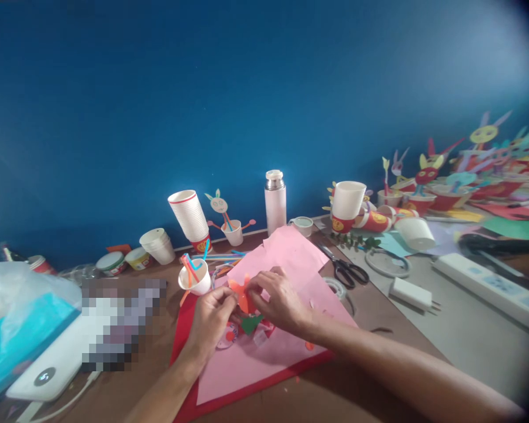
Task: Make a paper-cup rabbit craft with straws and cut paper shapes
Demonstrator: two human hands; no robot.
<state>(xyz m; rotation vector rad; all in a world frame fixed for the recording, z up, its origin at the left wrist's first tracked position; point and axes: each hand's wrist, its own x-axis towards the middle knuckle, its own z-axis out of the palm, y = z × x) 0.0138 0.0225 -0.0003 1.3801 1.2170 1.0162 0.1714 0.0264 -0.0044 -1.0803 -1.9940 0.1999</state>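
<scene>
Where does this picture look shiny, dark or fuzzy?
Head view: pale glare on the blue wall, upper right; head view: paper rabbits at far right look smeary; head view: dark shadow on the brown table below the right arm; head view: blackened right corners.

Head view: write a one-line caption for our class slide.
Left hand and right hand finger an orange cutout above pink paper.

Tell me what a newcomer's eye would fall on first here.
Probably the vivid blue wall across the upper part of the view. Next, in the centre foreground, the left hand and right hand pinch an orange paper piece over pink paper. Toward the right, colourful long-eared paper figures stand in paper cups.
</scene>
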